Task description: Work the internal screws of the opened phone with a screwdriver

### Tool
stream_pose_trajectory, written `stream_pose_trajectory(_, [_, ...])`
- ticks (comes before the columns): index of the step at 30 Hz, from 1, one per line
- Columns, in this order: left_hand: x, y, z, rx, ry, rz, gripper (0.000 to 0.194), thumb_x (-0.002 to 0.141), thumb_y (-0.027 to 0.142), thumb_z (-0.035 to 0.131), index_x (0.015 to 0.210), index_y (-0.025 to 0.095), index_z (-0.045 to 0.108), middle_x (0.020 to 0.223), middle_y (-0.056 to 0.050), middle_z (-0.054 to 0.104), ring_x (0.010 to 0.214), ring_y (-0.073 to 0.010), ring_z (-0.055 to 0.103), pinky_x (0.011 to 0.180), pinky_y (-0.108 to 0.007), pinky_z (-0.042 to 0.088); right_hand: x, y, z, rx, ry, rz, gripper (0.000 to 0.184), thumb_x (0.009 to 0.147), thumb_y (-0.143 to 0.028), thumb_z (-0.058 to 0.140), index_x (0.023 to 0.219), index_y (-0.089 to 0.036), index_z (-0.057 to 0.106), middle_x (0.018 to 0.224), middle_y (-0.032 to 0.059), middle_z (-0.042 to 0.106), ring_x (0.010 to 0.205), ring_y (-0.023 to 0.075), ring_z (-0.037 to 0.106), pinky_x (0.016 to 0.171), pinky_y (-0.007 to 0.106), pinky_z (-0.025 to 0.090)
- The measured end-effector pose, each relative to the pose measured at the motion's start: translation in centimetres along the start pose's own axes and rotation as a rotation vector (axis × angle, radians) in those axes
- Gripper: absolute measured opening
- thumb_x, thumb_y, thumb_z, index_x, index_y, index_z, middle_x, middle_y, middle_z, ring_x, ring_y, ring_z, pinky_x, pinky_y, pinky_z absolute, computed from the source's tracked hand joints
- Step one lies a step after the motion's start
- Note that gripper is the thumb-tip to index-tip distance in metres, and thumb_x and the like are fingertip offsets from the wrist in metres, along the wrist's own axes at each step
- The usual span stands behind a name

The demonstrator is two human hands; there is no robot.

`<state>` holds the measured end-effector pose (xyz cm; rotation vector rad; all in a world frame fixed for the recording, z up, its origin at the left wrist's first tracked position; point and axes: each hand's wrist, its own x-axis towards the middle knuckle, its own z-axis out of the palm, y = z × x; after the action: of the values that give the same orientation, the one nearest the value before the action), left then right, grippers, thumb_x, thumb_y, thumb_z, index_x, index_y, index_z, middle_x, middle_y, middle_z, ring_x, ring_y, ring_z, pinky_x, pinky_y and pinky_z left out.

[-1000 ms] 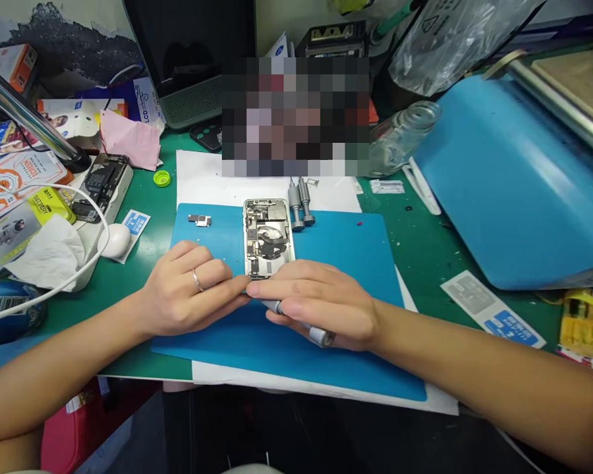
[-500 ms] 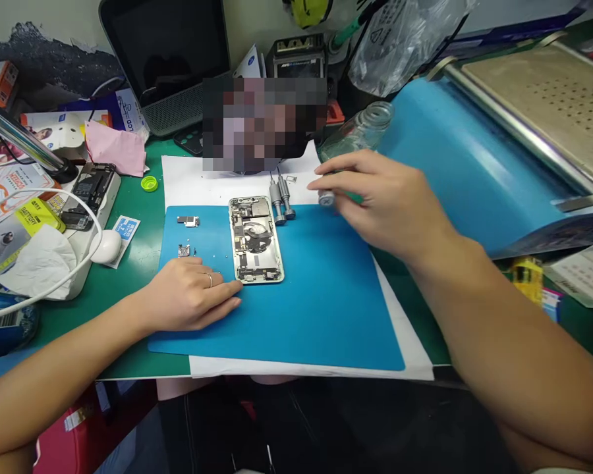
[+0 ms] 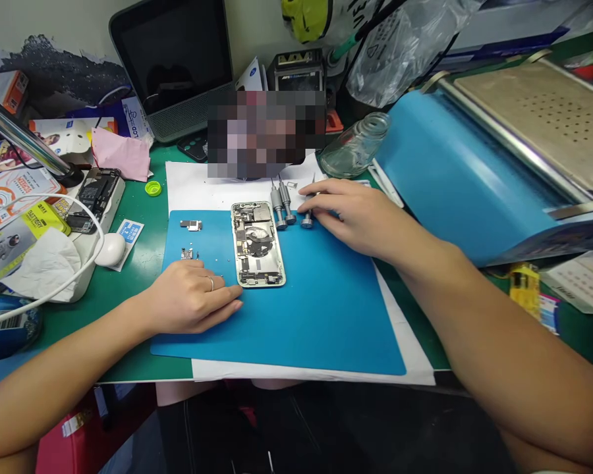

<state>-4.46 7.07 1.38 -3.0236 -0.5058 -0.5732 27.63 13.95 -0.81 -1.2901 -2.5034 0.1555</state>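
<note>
The opened phone lay on the blue mat over the green surface, and from where I stood I saw the left hand palm down, half curled, a fingertip at the phone's lower left corner, though I couldn't tell whether it gripped anything. Right of the phone's upper end, beyond a pair of grey screwdrivers, the right hand pinched another screwdriver upright between its fingers; small metal parts sat left of the phone.
</note>
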Motion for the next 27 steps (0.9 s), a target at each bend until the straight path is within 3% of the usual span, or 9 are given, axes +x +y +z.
stream_pose_trajectory(8, [0.1, 0.0, 0.0, 0.008, -0.012, 0.002, 0.020, 0.101, 0.027, 0.051, 0.098, 0.016, 0.068, 0.059, 0.004, 0.059, 0.050, -0.0110, 0.054, 0.049, -0.029, 0.033, 0.1, -1.5, -0.6, 0.068, 0.163, 0.008, 0.026, 0.094, -0.021, 0.050, 0.110, -0.017, 0.071, 0.113, 0.0111, 0.073, 0.108, 0.0307, 0.067, 0.092, 0.047, 0.055])
stream_pose_trajectory(17, [-0.1, -0.1, -0.1, -0.017, -0.017, 0.006, 0.019, 0.099, 0.026, 0.054, 0.095, 0.015, 0.068, 0.059, 0.004, 0.058, 0.051, -0.0114, 0.053, 0.050, -0.031, 0.032, 0.4, -2.3, -0.5, 0.068, 0.096, -0.031, 0.026, 0.095, -0.024, 0.050, 0.106, -0.017, 0.072, 0.105, 0.0116, 0.072, 0.100, 0.0289, 0.065, 0.087, 0.045, 0.054])
stream_pose_trajectory(27, [0.1, -0.1, -0.1, -0.027, -0.027, 0.022, 0.019, 0.100, 0.025, 0.053, 0.094, 0.015, 0.067, 0.058, 0.004, 0.058, 0.050, -0.0110, 0.053, 0.050, -0.030, 0.032, 0.4, -2.4, 0.2, 0.096, 0.027, -0.027, 0.024, 0.095, -0.031, 0.053, 0.106, -0.019, 0.071, 0.103, 0.0094, 0.073, 0.103, 0.0321, 0.059, 0.091, 0.051, 0.050])
